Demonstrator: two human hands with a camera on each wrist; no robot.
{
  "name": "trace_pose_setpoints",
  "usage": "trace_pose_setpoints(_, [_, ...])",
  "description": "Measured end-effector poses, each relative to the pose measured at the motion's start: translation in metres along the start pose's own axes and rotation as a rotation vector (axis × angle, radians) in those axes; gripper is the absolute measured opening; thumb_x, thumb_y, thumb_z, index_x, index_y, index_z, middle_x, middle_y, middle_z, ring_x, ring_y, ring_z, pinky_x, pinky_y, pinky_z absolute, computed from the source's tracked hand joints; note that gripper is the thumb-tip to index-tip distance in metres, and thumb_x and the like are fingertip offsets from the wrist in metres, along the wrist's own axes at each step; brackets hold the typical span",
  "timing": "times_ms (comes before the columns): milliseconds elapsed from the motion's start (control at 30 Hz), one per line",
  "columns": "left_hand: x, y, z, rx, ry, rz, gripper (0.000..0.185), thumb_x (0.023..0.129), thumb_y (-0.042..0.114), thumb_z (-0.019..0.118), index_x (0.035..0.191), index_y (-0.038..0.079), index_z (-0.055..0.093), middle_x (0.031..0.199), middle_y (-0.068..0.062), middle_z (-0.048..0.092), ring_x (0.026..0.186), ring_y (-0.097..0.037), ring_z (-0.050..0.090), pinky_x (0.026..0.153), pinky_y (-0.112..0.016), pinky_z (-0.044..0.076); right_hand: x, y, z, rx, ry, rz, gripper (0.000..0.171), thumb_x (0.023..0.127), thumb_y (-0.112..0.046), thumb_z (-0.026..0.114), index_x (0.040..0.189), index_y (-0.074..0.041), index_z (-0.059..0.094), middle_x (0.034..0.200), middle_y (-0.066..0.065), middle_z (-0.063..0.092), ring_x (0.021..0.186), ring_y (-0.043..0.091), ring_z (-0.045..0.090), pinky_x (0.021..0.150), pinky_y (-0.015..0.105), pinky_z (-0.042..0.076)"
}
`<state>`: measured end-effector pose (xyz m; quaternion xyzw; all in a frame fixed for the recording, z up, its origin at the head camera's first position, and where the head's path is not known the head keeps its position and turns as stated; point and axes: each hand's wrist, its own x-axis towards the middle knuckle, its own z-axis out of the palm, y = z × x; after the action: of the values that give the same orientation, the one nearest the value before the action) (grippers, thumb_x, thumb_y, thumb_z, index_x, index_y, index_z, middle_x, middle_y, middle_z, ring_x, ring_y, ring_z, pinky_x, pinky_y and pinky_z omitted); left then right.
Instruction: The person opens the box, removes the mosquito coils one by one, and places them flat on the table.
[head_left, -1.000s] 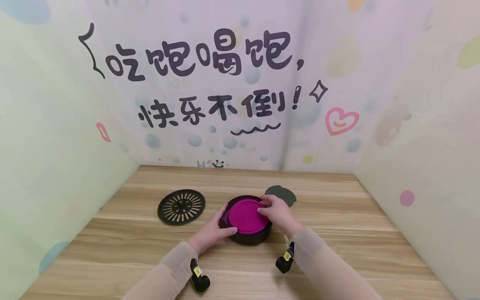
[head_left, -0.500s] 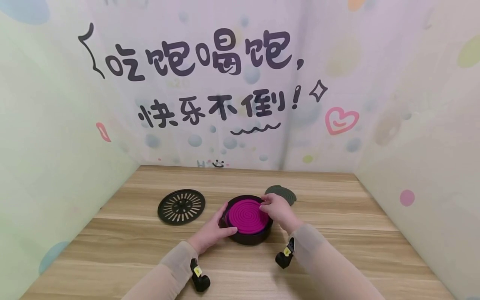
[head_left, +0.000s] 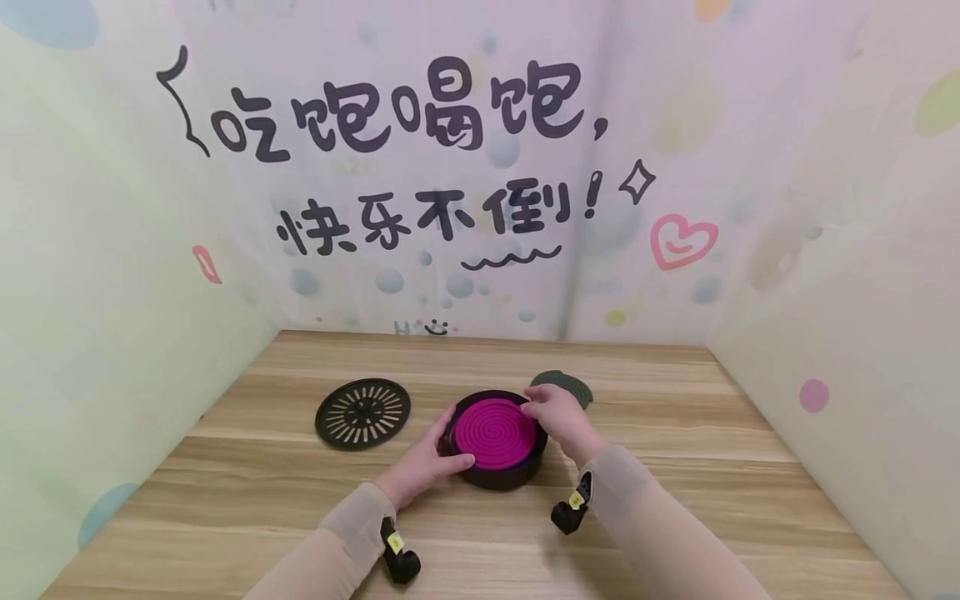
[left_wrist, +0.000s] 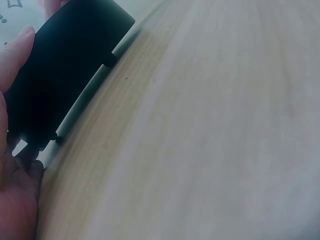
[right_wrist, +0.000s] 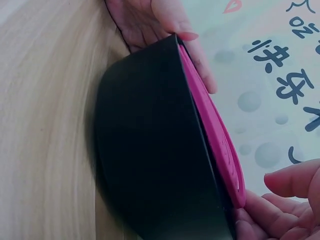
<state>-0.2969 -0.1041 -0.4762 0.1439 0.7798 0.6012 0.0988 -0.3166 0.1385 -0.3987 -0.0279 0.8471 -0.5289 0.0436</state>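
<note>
A magenta spiral mosquito coil [head_left: 495, 435] lies in a round black mosquito coil holder [head_left: 501, 478] on the table. Seen from the right wrist, the coil [right_wrist: 212, 122] is slightly tilted, its edge standing above the rim of the holder [right_wrist: 150, 130]. My left hand [head_left: 423, 467] grips the holder's left side, thumb at the near rim. At the right rim is my right hand [head_left: 564, 423], its fingertips touching the edge there. In the right wrist view the right thumb [right_wrist: 292, 179] stands apart from the coil. The holder's inside is mostly hidden.
A black slotted round lid [head_left: 363, 414] lies on the table to the left. Behind my right hand is a dark green spiral coil [head_left: 561, 383], partly covered by that hand. Printed curtain walls [head_left: 480, 292] enclose the wooden table [head_left: 675, 467] at the back and sides.
My right fingertips have drawn back slightly from over the magenta coil to the holder's right rim, uncovering more of the coil. The left hand and holder have stayed in place.
</note>
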Motion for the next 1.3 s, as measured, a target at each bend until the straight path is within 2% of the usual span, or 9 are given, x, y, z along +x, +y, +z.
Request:
trace_pose_setpoints(100, [0.0,0.0,0.0,0.001,0.003,0.002,0.101,0.08,0.032,0.079,0.156,0.018,0.015,0.158,-0.017,0.017,0.144,-0.034,0.013,0.115,-0.052,0.012,0.001,0.001,-0.001,0.008,-0.002,0.006,0.042,0.093,-0.011,0.059,0.132,0.003,0.053,0.134,0.022,0.053,0.118,0.03,0.052,0.099,0.049,0.042])
trace_pose_setpoints(167, [0.001,0.0,0.0,0.0,0.004,0.005,0.1,0.079,0.031,0.08,0.156,0.018,0.016,0.158,-0.016,0.018,0.144,-0.034,0.014,0.115,-0.052,0.011,0.002,0.001,-0.002,0.009,-0.01,0.01,0.043,0.093,-0.011,0.059,0.133,0.003,0.053,0.134,0.022,0.053,0.116,0.029,0.054,0.099,0.05,0.042])
trace_pose_setpoints(367, [0.001,-0.001,0.0,-0.007,-0.001,0.004,0.1,0.08,0.031,0.08,0.156,0.019,0.016,0.158,-0.016,0.018,0.144,-0.033,0.013,0.115,-0.051,0.011,0.003,0.0,-0.003,0.031,-0.018,0.048,0.041,0.092,-0.01,0.059,0.131,0.003,0.054,0.106,0.011,0.061,0.089,0.019,0.056,0.085,0.037,0.046])
trace_pose_setpoints(467, [0.0,-0.001,0.0,-0.01,-0.001,0.0,0.1,0.08,0.032,0.079,0.156,0.019,0.016,0.158,-0.015,0.017,0.144,-0.033,0.012,0.115,-0.052,0.011,0.003,-0.001,-0.003,0.06,-0.026,0.062,0.04,0.093,-0.01,0.059,0.131,0.004,0.054,0.099,0.008,0.059,0.085,0.019,0.053,0.078,0.033,0.045])
trace_pose_setpoints(567, [0.0,0.0,0.0,-0.012,-0.002,-0.002,0.1,0.08,0.032,0.079,0.156,0.02,0.015,0.158,-0.015,0.016,0.145,-0.033,0.012,0.115,-0.052,0.011,0.003,-0.002,-0.004,0.089,-0.027,0.062,0.04,0.093,-0.011,0.059,0.13,0.003,0.054,0.105,0.01,0.059,0.089,0.02,0.053,0.081,0.033,0.045])
trace_pose_setpoints(767, [-0.001,0.003,0.0,0.005,0.003,-0.005,0.1,0.079,0.032,0.079,0.156,0.02,0.016,0.158,-0.016,0.016,0.145,-0.034,0.011,0.115,-0.052,0.01,0.004,-0.003,-0.004,0.153,-0.03,0.044,0.043,0.093,-0.011,0.058,0.134,0.003,0.051,0.128,0.017,0.055,0.106,0.025,0.055,0.092,0.039,0.044])
trace_pose_setpoints(900, [0.0,0.003,0.0,0.004,0.001,-0.004,0.1,0.08,0.032,0.079,0.156,0.019,0.016,0.158,-0.017,0.015,0.144,-0.035,0.011,0.115,-0.052,0.01,0.004,-0.004,-0.002,0.214,-0.028,0.038,0.045,0.093,-0.009,0.059,0.135,0.003,0.049,0.134,0.02,0.052,0.109,0.026,0.056,0.096,0.041,0.044])
trace_pose_setpoints(1100, [0.0,0.002,0.0,0.007,-0.002,0.003,0.1,0.08,0.031,0.079,0.156,0.017,0.015,0.158,-0.018,0.016,0.144,-0.035,0.012,0.115,-0.053,0.01,0.006,-0.003,0.002,0.351,-0.038,0.066,0.05,0.09,-0.001,0.06,0.137,0.003,0.045,0.126,0.021,0.058,0.102,0.022,0.06,0.087,0.037,0.05])
trace_pose_setpoints(1300, [-0.001,0.005,0.0,-0.005,0.0,-0.008,0.1,0.08,0.031,0.079,0.156,0.018,0.015,0.158,-0.017,0.016,0.145,-0.034,0.011,0.115,-0.052,0.009,0.007,0.002,0.006,0.431,-0.061,0.058,0.057,0.086,0.007,0.063,0.139,0.002,0.043,0.126,0.021,0.056,0.096,0.019,0.061,0.075,0.031,0.052])
